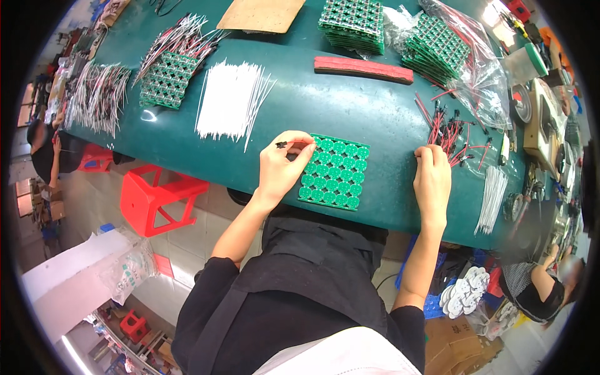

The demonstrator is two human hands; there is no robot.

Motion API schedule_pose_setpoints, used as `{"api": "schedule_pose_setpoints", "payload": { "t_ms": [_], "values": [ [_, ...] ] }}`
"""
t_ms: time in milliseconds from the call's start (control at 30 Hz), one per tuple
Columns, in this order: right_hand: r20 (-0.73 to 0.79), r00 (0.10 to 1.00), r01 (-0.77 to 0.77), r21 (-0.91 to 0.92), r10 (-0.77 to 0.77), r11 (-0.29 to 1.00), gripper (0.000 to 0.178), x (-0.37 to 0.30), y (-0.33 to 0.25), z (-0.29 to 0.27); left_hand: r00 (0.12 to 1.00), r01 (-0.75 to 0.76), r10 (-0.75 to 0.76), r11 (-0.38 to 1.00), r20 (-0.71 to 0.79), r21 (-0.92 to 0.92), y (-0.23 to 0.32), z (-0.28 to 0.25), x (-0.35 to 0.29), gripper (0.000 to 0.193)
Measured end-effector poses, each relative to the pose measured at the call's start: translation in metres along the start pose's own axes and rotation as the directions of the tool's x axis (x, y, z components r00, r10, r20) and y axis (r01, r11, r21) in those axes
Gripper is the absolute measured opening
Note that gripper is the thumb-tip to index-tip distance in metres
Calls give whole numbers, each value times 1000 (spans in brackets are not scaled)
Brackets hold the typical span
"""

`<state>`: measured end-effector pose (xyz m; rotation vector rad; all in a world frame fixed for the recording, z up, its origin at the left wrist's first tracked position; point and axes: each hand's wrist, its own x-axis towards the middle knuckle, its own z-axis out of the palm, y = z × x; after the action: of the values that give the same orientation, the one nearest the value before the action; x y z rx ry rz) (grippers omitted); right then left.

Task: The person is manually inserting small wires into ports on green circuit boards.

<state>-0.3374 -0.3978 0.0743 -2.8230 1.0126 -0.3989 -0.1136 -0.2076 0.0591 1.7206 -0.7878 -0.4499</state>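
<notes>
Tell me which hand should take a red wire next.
Probably the right hand: it is beside the red wires, while the left hand, holding a small black piece, is at the green board.

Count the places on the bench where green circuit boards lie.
4: front panel, near edge; left group, left of it; far stack, far side; right stack, just right of that. More may be hidden.

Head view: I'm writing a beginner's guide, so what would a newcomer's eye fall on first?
The green board on the table, by the left hand, likely draws the eye first. Next comes the wide pile of white wires, farther off and to the left. Below the table's near edge at left, a red stool stands out.
</notes>
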Motion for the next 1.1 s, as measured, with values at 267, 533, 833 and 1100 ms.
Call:
{"api": "schedule_pose_setpoints", "payload": {
  "t_ms": [267, 533, 833, 1100],
  "values": [
    [-350, 931, 32, 356, 101, 934, 13, 6, -24, -10, 995, -96, 96, 995, -20, 21, -5, 2, -2, 10],
    [-520, 846, 161, 462, 119, 872, 15, 1, -50, -23, 980, -187, 194, 974, -42, 125, -3, 6, -2, 10],
    [-243, 765, 118, 963, 597, 240, 14, -8, -49, -14, 945, -323, 322, 905, 52, 276, -6, 7, 4, 18],
    [461, 850, -91, 606, 256, -790, 11, -25, -87, 30, 978, -210, 202, 930, 57, 302, 9, 2, -1, 27]
  ]
}}
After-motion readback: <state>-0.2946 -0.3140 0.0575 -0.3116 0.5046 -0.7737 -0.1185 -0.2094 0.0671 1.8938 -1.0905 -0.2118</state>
